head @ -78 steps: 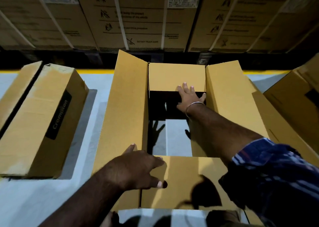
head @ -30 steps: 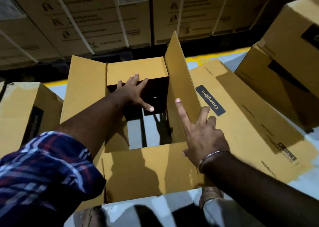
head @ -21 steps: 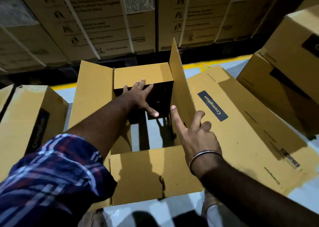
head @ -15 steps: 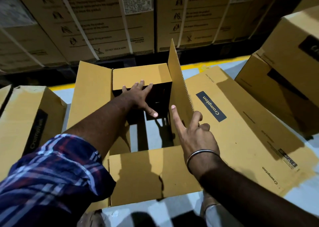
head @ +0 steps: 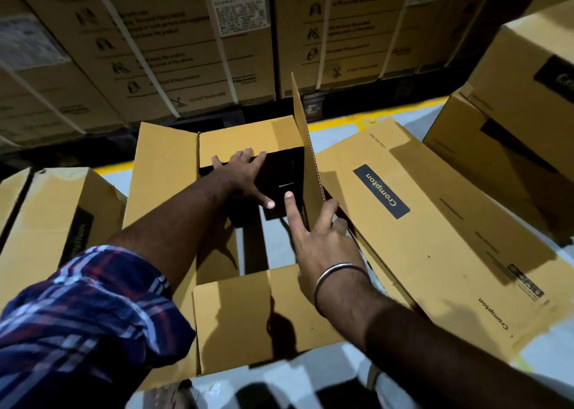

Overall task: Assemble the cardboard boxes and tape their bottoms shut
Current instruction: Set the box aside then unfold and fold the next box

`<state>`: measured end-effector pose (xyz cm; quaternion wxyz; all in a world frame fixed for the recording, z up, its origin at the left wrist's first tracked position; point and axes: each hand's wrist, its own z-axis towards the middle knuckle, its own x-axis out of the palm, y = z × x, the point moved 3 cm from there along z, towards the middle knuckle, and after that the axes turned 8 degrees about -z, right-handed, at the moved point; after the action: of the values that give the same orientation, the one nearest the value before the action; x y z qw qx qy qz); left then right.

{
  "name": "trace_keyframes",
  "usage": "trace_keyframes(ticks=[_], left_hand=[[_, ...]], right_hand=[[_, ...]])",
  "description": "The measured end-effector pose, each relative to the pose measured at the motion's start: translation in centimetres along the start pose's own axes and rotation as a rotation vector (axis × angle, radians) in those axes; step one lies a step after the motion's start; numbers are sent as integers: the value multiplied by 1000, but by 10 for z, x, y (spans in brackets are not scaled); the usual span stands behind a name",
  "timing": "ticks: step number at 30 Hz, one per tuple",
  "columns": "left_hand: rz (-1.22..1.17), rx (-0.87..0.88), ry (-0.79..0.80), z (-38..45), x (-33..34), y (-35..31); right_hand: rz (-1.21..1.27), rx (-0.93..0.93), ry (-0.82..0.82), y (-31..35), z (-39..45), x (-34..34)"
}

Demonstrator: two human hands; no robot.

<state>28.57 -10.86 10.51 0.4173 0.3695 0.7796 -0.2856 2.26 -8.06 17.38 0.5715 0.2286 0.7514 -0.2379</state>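
An open cardboard box (head: 248,315) stands on the floor in front of me, flaps up and the floor visible through it. My left hand (head: 245,175) reaches across and presses flat on the far short flap (head: 248,138), fingers straight. My right hand (head: 323,247) holds the right long flap (head: 306,147), which stands upright on edge. Its index finger lies on the inside and the other fingers on the outside. The left long flap (head: 161,172) leans outward. No tape is in view.
A Crompton-labelled box (head: 435,222) lies tilted against the right side. Another box (head: 46,222) stands at the left, and two stacked ones (head: 528,97) at the right. Strapped cartons (head: 186,51) form a wall behind a yellow floor line (head: 357,122).
My hands swapped: the left one took over the far flap from the right. The right long flap, which lay outward, now stands upright in my right hand. In the last second little moved.
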Motion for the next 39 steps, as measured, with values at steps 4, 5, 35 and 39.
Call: trace_keyframes(ticks=[4,5,35,39], left_hand=[[131,-8,-28,3,0,5],[149,-11,-43,3,0,6],[-550,225,-6,-110,38,-70],[-240,262,201,-127,82,-87]], right_hand=[[238,-61,16,2,-5,-14],[284,-82,10,4,-7,-16],[930,170,-11,-41,15,1],[992,168,-9,-41,19,0]])
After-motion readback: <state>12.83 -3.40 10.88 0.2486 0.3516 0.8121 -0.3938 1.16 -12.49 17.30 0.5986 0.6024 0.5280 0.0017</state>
